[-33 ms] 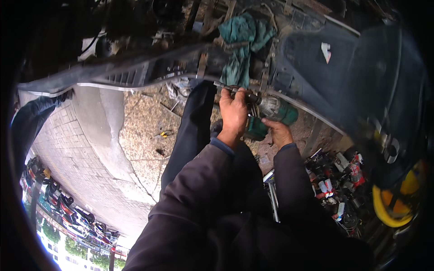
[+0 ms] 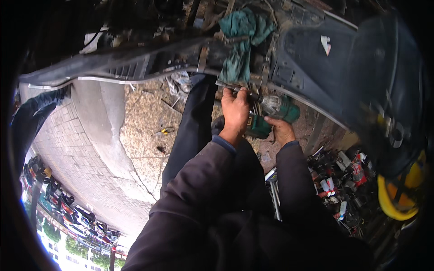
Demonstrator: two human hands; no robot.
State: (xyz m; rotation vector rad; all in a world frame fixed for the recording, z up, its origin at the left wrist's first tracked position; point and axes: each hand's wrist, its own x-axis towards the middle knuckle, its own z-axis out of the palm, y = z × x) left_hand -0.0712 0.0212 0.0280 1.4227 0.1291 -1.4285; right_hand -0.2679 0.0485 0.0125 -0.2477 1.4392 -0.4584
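A green and grey cordless impact wrench (image 2: 276,107) lies sideways in front of me, below the edge of a dark vehicle body panel. My right hand (image 2: 282,130) is closed on its handle, which it partly hides. The wrench's battery end (image 2: 258,127) shows between my two hands. At the tool's nose, my left hand (image 2: 234,110) is closed with thumb and fingers round a metal socket extension (image 2: 225,86). The extension's free end points left, just under a green rag (image 2: 239,63) that hangs from the panel frame.
Dark body panels (image 2: 316,77) run across the top and right. Tools and parts lie heaped (image 2: 343,189) at lower right, near a yellow round object (image 2: 398,201). Yellow-handled pliers (image 2: 164,131) lie on the floor. Another person's leg (image 2: 38,113) stands at far left.
The view has shifted slightly, and the wrench and both hands sit a little further right in it. Both hands keep their grip.
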